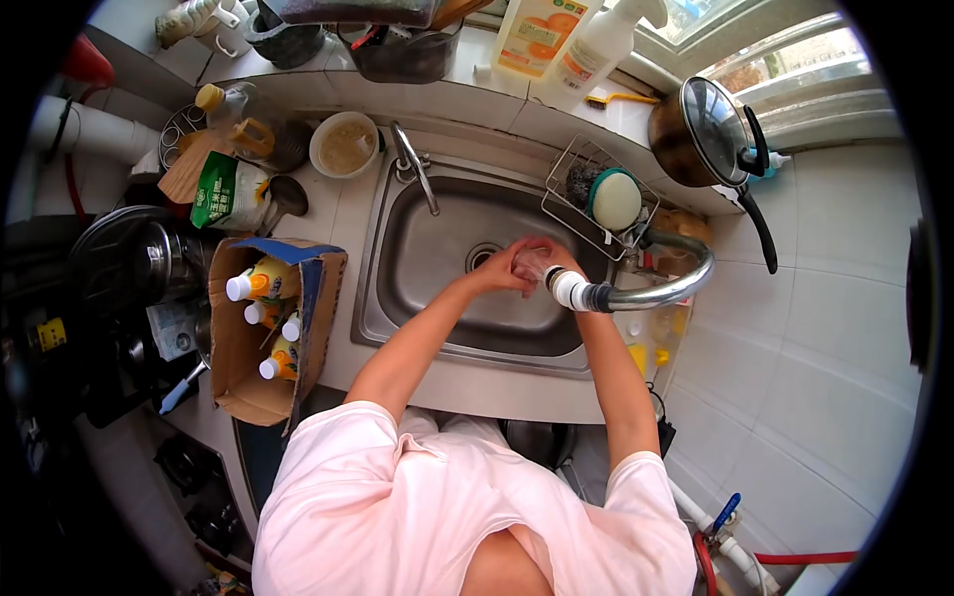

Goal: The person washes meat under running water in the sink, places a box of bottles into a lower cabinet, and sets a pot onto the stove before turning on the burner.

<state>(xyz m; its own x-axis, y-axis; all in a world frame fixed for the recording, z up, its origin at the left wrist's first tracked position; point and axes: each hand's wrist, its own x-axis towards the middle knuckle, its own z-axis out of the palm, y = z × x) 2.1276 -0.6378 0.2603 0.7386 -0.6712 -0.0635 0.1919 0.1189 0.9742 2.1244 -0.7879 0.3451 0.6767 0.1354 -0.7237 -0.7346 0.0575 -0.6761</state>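
Observation:
Over the steel sink, my left hand and my right hand come together below the end of a curved metal spout. The spout's tip is wrapped in white and black. A clear, shiny patch lies between the hands at the tip; I cannot tell whether it is running water or clear plastic. My left fingers are loosely curved and apart. My right hand is partly behind the spout tip, its visible fingers bent but not closed. No solid object shows in either hand.
A second tap rises at the sink's back left. A wire rack holds a round sponge. Left of the sink stand a cardboard box with several bottles and a white bowl. A lidded pot sits on the ledge.

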